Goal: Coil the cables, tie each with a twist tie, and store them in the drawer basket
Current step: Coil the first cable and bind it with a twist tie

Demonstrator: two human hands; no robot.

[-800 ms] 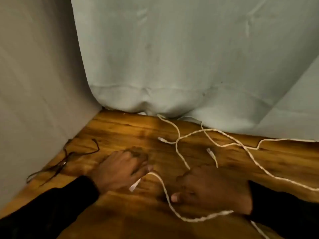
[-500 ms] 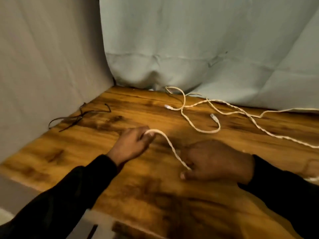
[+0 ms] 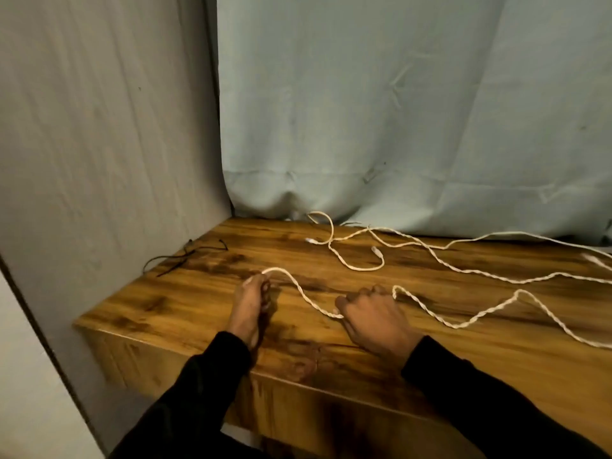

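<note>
Our left hand point(image 3: 252, 301) pinches end of white braided cable point(image 3: 462, 321); right hand point(image 3: 374, 318) curls round same cable further along. Rest trails right across wooden tabletop point(image 3: 331, 342), loose and kinked. Second white cable point(image 3: 351, 256) lies far, near curtain point(image 3: 397, 127). We judge risks: kinks twisting into coil, trailing length snagging second cable. Dark twist ties point(image 3: 185, 256) far left, well apart. Drawer basket not seen.

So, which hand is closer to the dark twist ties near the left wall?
Left. The left hand lies just right of the dark twist ties; the right hand is farther right, gripping the white cable.
</note>
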